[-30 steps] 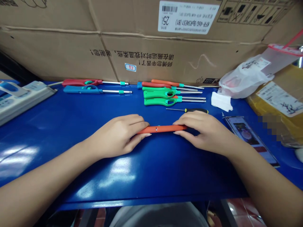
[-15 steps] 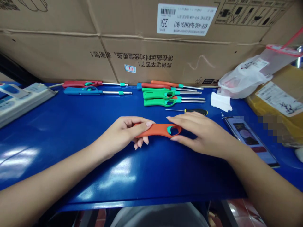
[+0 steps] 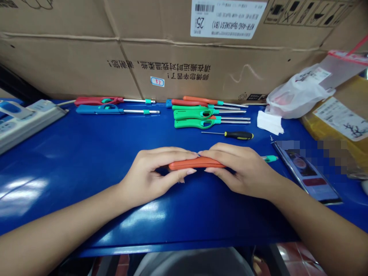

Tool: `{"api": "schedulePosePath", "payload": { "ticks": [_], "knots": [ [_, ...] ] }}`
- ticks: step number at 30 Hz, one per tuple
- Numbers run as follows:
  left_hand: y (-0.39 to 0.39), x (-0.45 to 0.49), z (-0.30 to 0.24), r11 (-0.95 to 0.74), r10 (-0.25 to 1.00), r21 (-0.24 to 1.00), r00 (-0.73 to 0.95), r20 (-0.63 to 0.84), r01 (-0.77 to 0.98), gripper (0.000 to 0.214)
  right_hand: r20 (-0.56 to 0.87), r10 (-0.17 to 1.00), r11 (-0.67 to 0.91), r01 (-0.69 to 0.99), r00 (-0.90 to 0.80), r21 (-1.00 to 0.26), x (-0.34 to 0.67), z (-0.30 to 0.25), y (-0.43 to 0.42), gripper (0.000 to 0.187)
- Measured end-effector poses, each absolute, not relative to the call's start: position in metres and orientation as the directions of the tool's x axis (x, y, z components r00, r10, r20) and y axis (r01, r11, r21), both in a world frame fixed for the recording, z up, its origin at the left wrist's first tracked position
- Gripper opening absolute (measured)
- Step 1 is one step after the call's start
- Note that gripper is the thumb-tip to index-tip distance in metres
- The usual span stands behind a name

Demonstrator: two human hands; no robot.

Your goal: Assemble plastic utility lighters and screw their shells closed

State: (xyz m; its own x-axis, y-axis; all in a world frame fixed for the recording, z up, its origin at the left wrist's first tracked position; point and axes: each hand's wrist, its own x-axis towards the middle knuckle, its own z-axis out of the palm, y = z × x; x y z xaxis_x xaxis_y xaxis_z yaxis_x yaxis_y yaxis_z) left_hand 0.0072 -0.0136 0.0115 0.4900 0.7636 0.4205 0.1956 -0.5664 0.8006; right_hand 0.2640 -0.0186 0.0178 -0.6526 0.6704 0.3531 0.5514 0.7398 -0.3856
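An orange long-necked lighter (image 3: 188, 163) lies level between my hands above the blue table, its narrow seam side towards me. My left hand (image 3: 152, 168) pinches the handle's left end, thumb in front and fingers behind. Closed round the trigger end is my right hand (image 3: 243, 166), which hides the trigger and most of the neck. The neck's teal tip shows past the right hand. Behind them lies a screwdriver (image 3: 238, 135) with a black and yellow handle. Several lighters, among them a green lighter (image 3: 188, 123), lie in a group farther back.
A red lighter (image 3: 92, 101) and a blue lighter (image 3: 97, 109) lie back left, near a white power strip (image 3: 34, 119). A cardboard box (image 3: 86, 69) walls off the back. On the right are a phone (image 3: 322, 188), folded white paper (image 3: 268, 122) and a plastic bag (image 3: 290, 99).
The lighter has rolled from its broad face to its narrow side. My right hand has closed round the trigger end, and my left thumb has moved to the front.
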Motion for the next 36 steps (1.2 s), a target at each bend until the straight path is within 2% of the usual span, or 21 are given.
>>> {"api": "schedulePosePath", "payload": {
  "ticks": [4,9,13,16,23,32,36],
  "knots": [
    [-0.018,0.011,0.013,-0.473,0.805,0.868,0.474,0.356,0.151,0.024,0.378,0.660,0.747,0.513,-0.650,-0.422,0.261,0.018,-0.021,0.024],
    [-0.015,0.014,0.013,-0.366,0.856,0.924,0.427,0.291,0.105,0.020,0.338,0.710,0.701,0.581,-0.618,-0.413,0.261,0.017,-0.020,0.026],
    [-0.007,0.011,0.013,-0.228,0.906,0.970,0.383,0.182,0.080,0.018,0.303,0.757,0.654,0.676,-0.579,-0.341,0.270,0.016,-0.014,0.036],
    [0.003,0.004,0.011,-0.126,0.932,0.992,0.346,0.108,0.031,0.017,0.226,0.762,0.646,0.695,-0.606,-0.315,0.278,0.018,-0.011,0.032],
    [0.018,0.001,0.002,0.066,0.925,0.969,0.380,0.030,-0.237,0.032,0.105,0.847,0.511,0.743,-0.522,-0.431,0.273,0.020,-0.013,0.017],
    [0.023,-0.002,-0.001,0.218,0.892,0.951,0.441,-0.103,-0.219,0.034,0.108,0.880,0.459,0.769,-0.462,-0.446,0.272,0.014,-0.008,0.019],
    [0.026,-0.004,-0.003,0.248,0.871,0.940,0.478,-0.111,-0.234,0.029,0.119,0.885,0.448,0.755,-0.450,-0.478,0.273,0.015,-0.007,0.014]
  ]
}}
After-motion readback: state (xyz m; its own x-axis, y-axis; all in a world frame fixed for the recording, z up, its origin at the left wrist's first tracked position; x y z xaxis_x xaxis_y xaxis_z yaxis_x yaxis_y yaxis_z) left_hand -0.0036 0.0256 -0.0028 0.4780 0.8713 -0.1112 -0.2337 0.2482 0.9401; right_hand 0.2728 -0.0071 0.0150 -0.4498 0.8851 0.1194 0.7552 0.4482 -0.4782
